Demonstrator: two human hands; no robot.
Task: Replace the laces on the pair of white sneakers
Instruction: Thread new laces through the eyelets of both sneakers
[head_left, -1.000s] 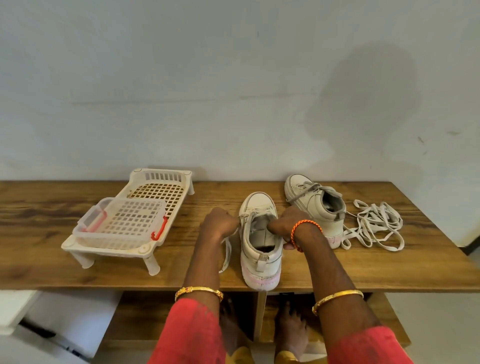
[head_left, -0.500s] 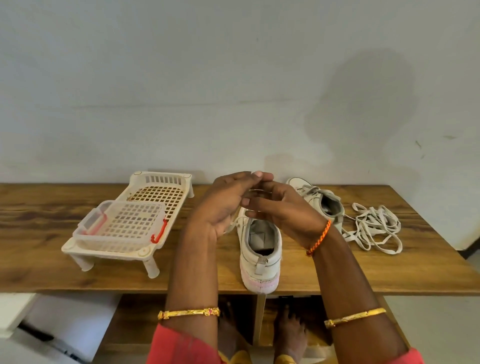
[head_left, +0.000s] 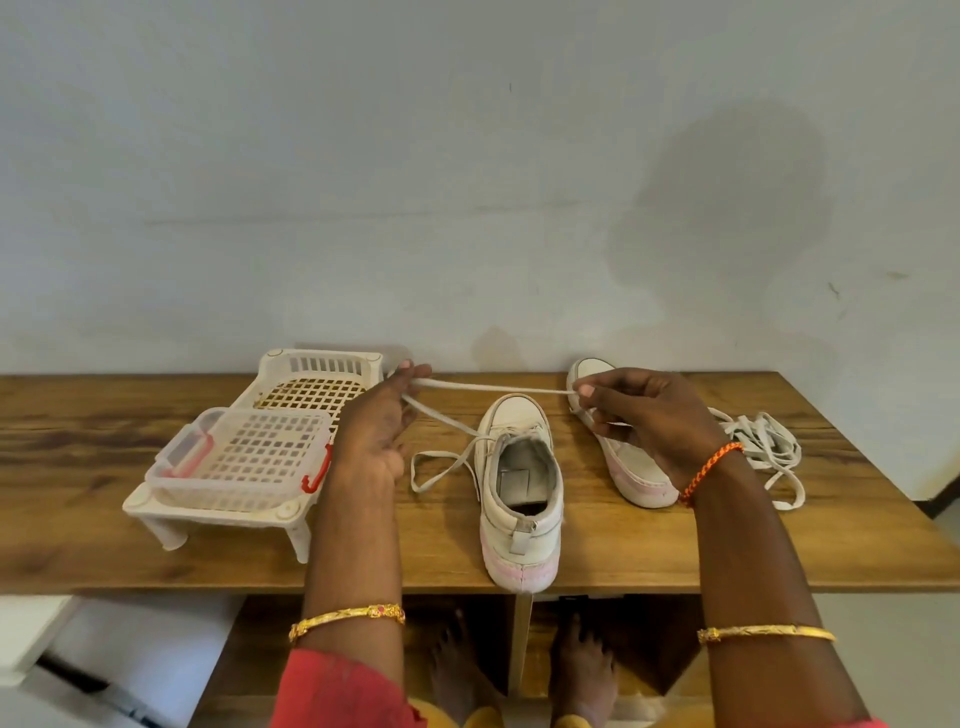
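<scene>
Your left hand (head_left: 371, 436) and right hand (head_left: 644, 415) are both up above the tabletop (head_left: 78, 431), each pinching the white lace (head_left: 493, 387) w/ fingertips so it's stretched taut btwn them; the lace's other run drops to the near sneaker (head_left: 522, 483), heel toward you at the front edge. The 2nd sneaker (head_left: 623, 457) sits behind your right hand, partly hidden, w/ a loose lace pile (head_left: 763, 447) just beside it on the right. White plastic basket rack (head_left: 270, 441) is on the left.
</scene>
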